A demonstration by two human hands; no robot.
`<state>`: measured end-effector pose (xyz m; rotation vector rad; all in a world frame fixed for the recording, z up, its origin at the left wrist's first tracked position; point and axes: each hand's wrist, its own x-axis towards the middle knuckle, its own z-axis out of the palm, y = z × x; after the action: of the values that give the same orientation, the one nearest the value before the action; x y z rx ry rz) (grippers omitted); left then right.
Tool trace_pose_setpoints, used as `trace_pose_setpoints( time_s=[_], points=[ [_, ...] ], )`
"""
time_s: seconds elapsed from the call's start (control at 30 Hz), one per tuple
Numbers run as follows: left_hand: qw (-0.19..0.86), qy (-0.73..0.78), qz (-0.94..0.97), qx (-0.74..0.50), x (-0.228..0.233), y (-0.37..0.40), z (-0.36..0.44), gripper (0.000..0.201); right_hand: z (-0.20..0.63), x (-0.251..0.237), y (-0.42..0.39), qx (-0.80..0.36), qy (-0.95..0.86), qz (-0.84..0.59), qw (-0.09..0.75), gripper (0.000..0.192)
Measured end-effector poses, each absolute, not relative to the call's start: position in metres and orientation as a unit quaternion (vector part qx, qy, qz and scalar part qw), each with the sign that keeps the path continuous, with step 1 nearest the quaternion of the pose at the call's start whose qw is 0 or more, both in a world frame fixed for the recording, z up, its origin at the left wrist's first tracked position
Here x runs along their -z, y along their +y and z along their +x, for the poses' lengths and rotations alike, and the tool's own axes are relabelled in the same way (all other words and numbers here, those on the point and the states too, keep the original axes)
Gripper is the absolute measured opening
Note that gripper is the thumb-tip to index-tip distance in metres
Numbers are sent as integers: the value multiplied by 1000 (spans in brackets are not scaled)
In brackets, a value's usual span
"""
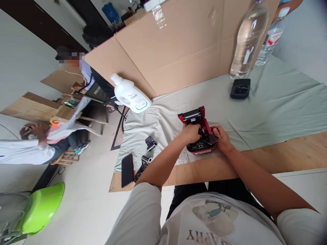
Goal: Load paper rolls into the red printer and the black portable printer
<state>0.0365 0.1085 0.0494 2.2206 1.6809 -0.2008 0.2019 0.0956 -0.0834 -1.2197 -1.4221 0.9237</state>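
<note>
Lying on wrinkled pale cloth near the wooden table edge: boxy red plastic printer, lid tilting open toward twelve o'clock. Left hand curling fingers around a dark roll inside; right hand pinching glossy black film at three o'clock.

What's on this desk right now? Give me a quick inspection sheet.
Surface: wooden table with a pale green cloth.
Job's things: red label printer, lid open.
Clutter: two rolls, phone, white jug, two clear bottles, black device.
Hands: left hand and right hand both on the printer.
Cables: nothing seen.
Surroundings: cardboard screen, seated person, green stool.
</note>
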Motion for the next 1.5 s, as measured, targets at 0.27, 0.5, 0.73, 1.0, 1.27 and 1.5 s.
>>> trace_pose_setpoints(
  time_s=[0.27, 0.5, 0.73, 1.0, 1.27, 1.5],
  points=[
    [146, 570, 808, 18, -41, 109, 28, 34, 203, 82, 95, -361, -603, -505, 500, 58],
    [204, 515, 801, -229, -33, 83, 0, 19, 206, 67, 86, -311, -604, -483, 552, 50],
    [64, 563, 695, -443, -25, 83, -29, 47, 211, 25, 55, -92, -803, -337, 483, 31],
    [95, 501, 716, -476, -3, 63, -24, 61, 203, 37, 36, -18, -815, -324, 480, 20],
    [27, 492, 729, -474, 37, 16, -6, 55, 201, 37, 52, -51, -806, -337, 484, 58],
    [9, 473, 701, -534, 57, 22, 5, 54, 194, 50, 61, -52, -788, -355, 500, 69]
  ],
)
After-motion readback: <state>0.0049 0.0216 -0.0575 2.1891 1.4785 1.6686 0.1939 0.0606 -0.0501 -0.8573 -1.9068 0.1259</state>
